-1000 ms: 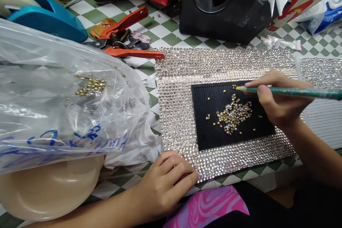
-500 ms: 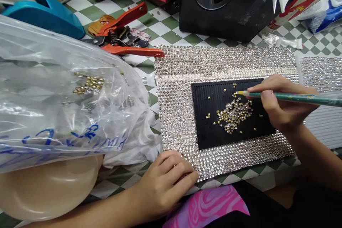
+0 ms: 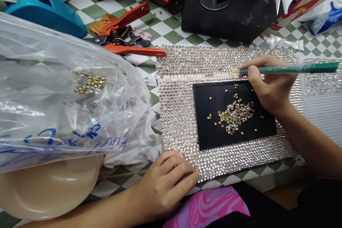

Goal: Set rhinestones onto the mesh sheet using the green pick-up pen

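My right hand (image 3: pixel 269 83) pinches a green pencil (image 3: pixel 291 68) with a yellow tip. The tip is over the upper band of a sheet covered in rows of silver rhinestones (image 3: pixel 176 114); whether a stone sits on it is too small to tell. A ribbed black tray (image 3: pixel 208 135) lies on the sheet, with a heap of loose gold-backed rhinestones (image 3: pixel 235 115) in its middle and several scattered around. My left hand (image 3: pixel 173 178) is closed, its fingers curled over the sheet's near left corner; the fingertips are partly hidden.
At the left, a clear plastic bag (image 3: pixel 53 114) with loose rhinestones overlaps a beige bowl (image 3: pixel 53 196). Orange-handled pliers (image 3: pixel 133 50) touch the sheet's far left corner. Behind stand a blue tape dispenser (image 3: pixel 50 14) and a black tape dispenser (image 3: pixel 219 25). Another rhinestone sheet (image 3: pixel 323 114) lies right.
My right hand has lifted the pencil tip from the tray's loose stones and moved it away from me, over the sheet's upper band. My left hand has stayed at the corner.
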Available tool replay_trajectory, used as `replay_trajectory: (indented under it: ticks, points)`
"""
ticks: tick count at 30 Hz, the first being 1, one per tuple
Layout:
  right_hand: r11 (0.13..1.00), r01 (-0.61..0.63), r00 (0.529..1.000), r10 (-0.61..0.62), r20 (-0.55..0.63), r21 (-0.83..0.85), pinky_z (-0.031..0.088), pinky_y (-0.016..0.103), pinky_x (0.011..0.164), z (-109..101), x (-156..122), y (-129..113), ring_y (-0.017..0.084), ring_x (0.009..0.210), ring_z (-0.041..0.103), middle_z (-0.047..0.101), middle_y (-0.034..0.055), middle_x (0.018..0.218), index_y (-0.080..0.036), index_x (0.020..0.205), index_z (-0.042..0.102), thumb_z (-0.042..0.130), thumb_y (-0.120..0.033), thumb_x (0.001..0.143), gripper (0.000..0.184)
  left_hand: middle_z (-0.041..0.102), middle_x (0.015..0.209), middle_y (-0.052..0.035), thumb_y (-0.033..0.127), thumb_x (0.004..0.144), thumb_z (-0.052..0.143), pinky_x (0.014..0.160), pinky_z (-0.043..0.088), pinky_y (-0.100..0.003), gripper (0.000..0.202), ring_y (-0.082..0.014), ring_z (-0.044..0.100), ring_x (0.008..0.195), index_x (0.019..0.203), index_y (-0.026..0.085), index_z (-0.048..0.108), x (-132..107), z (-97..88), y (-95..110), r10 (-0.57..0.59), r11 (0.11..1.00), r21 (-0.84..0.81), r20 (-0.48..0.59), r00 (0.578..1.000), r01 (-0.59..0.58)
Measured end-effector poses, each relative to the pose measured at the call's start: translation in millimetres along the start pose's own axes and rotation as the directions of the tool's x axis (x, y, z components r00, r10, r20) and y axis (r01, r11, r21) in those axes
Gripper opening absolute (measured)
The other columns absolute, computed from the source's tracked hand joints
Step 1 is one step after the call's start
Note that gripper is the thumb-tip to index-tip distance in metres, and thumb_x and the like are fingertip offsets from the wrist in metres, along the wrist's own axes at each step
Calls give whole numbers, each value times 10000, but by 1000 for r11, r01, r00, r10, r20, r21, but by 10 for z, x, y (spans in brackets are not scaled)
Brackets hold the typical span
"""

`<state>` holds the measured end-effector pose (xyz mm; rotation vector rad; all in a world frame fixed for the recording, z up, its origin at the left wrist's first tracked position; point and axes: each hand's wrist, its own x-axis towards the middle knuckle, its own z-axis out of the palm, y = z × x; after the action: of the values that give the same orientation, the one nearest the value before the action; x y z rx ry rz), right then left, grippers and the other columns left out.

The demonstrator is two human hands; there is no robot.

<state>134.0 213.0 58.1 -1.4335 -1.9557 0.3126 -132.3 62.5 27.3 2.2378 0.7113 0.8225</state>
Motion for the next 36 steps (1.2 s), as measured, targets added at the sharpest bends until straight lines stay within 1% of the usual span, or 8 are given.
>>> replay_trajectory:
  ticks: [5, 11, 14, 17, 23, 28, 33, 36]
  points:
    - [1000, 10, 1000, -10, 14, 10, 472, 296, 691, -2, 12, -4, 118, 673, 594, 637, 37, 692, -128, 774, 654, 526, -166, 774, 133, 591, 840, -58, 74, 902, 345, 815, 341, -334, 278, -156, 449, 801, 925, 89, 622, -13, -11, 5, 2, 1000, -4, 5, 1000, -2]
    - [997, 75, 995, -73, -66, 17, 440, 285, 606, -139, -101, -110, 110, 616, 573, 630, 29, 652, -138, 737, 652, 534, -114, 735, 120, 592, 831, -54, 70, 896, 354, 816, 339, -331, 272, -154, 448, 797, 927, 93, 623, 13, -18, 5, -1, 1000, 4, 3, 1000, 1]
    - [993, 113, 993, -112, -25, 35, 410, 287, 562, -204, -213, -145, 103, 578, 539, 626, 22, 637, -153, 714, 654, 552, -82, 690, 127, 593, 837, -52, 75, 899, 353, 821, 335, -332, 273, -153, 448, 798, 929, 93, 624, 14, -10, 1, -2, 1000, 0, 12, 1000, 2]
    - [988, 146, 989, -147, 14, 49, 389, 286, 524, -221, -298, -156, 98, 547, 511, 617, 2, 625, -185, 743, 661, 560, -64, 660, 178, 593, 840, -52, 79, 901, 351, 822, 335, -332, 273, -153, 449, 799, 931, 92, 623, 6, -2, -5, 4, 1000, -2, 9, 1000, -4]
    - [986, 166, 983, -166, 81, 3, 422, 297, 562, -200, -356, -172, 102, 554, 506, 610, -33, 641, -254, 801, 649, 556, -60, 658, 258, 593, 851, -58, 72, 895, 353, 828, 335, -342, 272, -161, 451, 812, 939, 87, 621, -6, 0, -11, 7, 1000, -1, 6, 1000, -7]
    - [982, 190, 980, -189, 63, -9, 421, 302, 559, -221, -367, -152, 112, 566, 511, 604, -30, 632, -251, 812, 653, 561, -58, 651, 268, 592, 843, -57, 72, 892, 362, 823, 338, -341, 264, -159, 450, 805, 942, 87, 620, -10, -3, -5, 5, 1000, 3, 9, 1000, -5]
    - [989, 144, 986, -141, 87, -28, 421, 309, 568, -237, -384, -140, 115, 566, 507, 610, -16, 650, -239, 804, 652, 558, -49, 656, 259, 594, 852, -55, 66, 883, 374, 828, 335, -346, 254, -161, 454, 814, 947, 90, 619, -8, -6, -4, 5, 1000, 3, 7, 1000, -5]
    - [989, 142, 987, -139, 81, -33, 414, 308, 562, -232, -387, -140, 114, 558, 500, 610, -16, 646, -240, 797, 653, 560, -48, 656, 256, 595, 844, -53, 72, 887, 371, 825, 335, -343, 255, -159, 455, 808, 939, 94, 621, -3, 1, -9, 8, 1000, 7, 8, 1000, -8]
